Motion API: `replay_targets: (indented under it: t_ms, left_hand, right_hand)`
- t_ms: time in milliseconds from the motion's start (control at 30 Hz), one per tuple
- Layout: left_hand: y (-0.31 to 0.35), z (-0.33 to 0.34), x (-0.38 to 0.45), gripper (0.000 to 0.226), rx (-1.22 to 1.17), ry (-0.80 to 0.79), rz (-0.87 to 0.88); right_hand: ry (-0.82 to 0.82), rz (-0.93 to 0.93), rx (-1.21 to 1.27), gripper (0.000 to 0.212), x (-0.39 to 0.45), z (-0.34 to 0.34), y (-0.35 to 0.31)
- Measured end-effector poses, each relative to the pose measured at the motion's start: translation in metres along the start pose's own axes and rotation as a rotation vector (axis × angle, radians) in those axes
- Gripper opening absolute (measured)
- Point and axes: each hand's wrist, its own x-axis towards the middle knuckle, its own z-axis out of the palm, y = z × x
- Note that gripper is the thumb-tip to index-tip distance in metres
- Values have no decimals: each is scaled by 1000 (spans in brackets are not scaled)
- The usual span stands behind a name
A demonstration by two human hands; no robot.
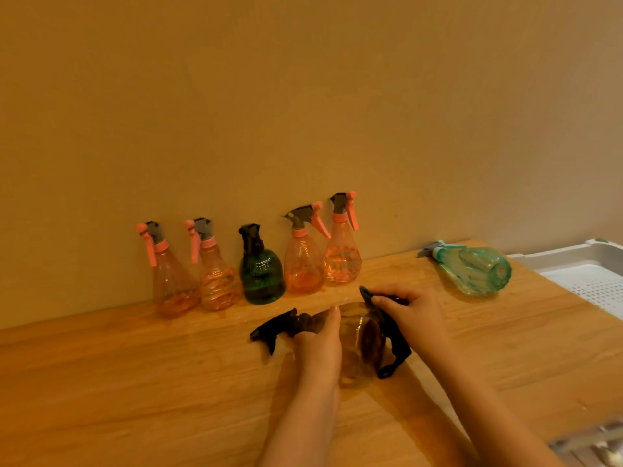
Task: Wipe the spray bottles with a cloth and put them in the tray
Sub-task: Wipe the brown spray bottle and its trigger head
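Wiping, frame centre — left hand (320, 345) fingers grip brown bottle (354, 342) | right hand (409, 315) fingers pinch cloth (394, 348) | tray (573, 261), right edge — no bottle seen inside | five bottles (263, 274) upright, green bottle (472, 269) lying on table — left

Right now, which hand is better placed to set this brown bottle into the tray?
Left. The left hand already grips the brown bottle, while the right hand holds the dark cloth. The tray lies right, so it reaches across.
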Motion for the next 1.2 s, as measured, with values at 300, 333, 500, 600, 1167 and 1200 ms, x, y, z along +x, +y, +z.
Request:
replay_targets:
  t_ms: [300,333,500,600,1167,1200]
  left_hand:
    - [-21,-17,-10,90,-39,-109,352]
    - [-22,-18,-14,94,-1,-130,434]
    - [-20,-25,-11,101,191,-199,570]
    - [-14,-27,-3,74,211,-255,572]
    - [-5,-30,29,42,163,-563,562]
    - [-4,-30,29,39,159,-567,550]
  right_hand:
    - [27,-1,145,30,-19,-4,7]
    - [30,4,157,30,-22,-3,10]
    - [62,-53,168,31,-37,-1,22]
    - [65,-92,162,35,-40,-1,24]
    - [213,-406,-9,28,-39,6,29]
    - [230,-460,-31,25,-38,7,24]
